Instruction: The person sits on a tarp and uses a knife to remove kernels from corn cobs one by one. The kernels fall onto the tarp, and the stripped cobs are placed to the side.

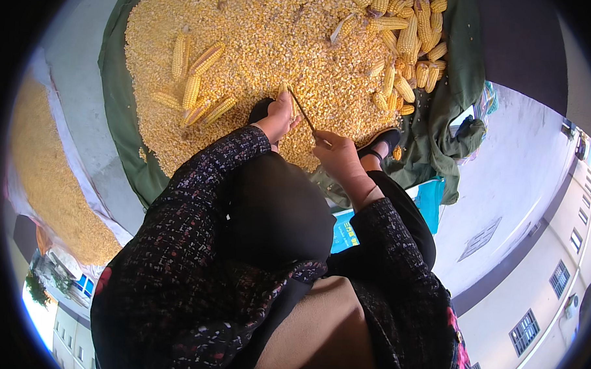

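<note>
My left hand (279, 114) grips an ear of corn (294, 108), mostly hidden by the fingers, above a wide heap of loose corn kernels (261, 46). In my right hand (333, 154) is a thin, dark rod-like tool (303, 110); its far end meets the top of the held ear. Several ears with bare stripes (207, 58) lie on the kernels left of my hands. A pile of yellow ears (408, 39) rests on the heap's right side.
A green cloth (462, 78) lies under the heap, bunched at the right. My shoe (387, 138) stands at the heap's near right edge. A blue printed bag (345, 231) is beneath me. Another spread of kernels (66, 167) lies at the far left.
</note>
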Demonstrator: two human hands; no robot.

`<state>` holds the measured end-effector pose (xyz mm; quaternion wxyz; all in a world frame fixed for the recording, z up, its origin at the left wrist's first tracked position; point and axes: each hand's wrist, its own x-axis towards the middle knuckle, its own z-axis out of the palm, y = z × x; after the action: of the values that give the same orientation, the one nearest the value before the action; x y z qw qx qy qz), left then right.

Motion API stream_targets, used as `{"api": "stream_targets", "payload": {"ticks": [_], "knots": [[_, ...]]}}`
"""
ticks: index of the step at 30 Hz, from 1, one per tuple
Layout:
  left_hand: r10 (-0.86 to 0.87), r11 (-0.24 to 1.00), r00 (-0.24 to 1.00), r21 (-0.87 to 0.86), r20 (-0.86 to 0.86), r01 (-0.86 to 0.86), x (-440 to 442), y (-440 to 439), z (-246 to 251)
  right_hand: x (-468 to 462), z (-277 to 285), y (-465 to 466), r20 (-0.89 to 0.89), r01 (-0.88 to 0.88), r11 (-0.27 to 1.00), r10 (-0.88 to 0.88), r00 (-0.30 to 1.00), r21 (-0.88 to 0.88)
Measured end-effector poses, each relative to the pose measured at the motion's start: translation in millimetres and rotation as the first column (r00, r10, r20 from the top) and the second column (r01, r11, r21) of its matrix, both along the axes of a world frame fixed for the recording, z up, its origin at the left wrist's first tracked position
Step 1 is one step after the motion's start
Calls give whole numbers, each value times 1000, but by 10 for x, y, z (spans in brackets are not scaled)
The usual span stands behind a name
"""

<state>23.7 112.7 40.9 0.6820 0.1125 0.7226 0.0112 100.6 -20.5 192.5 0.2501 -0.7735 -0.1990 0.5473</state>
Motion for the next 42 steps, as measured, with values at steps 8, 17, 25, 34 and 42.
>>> {"api": "stream_targets", "payload": {"ticks": [8,17,25,34,42], "knots": [[37,988,966,138,255,-74,-335,-250,-364,-37,-155,439,96,-108,994,104,990,30],[111,987,966,-140,232,-80,-294,-50,-324,351,573,-92,-207,381,924,-366,907,34],[176,980,971,-120,161,-158,-194,56,80,135,1156,-335,-125,129,992,-128,984,0],[267,952,928,-222,259,-212,-233,68,-147,-28,1300,-605,-210,153,988,-145,967,24],[320,939,910,-218,264,-267,-207,51,-132,-70,1257,-619,-220,154,986,-137,966,63]]}}
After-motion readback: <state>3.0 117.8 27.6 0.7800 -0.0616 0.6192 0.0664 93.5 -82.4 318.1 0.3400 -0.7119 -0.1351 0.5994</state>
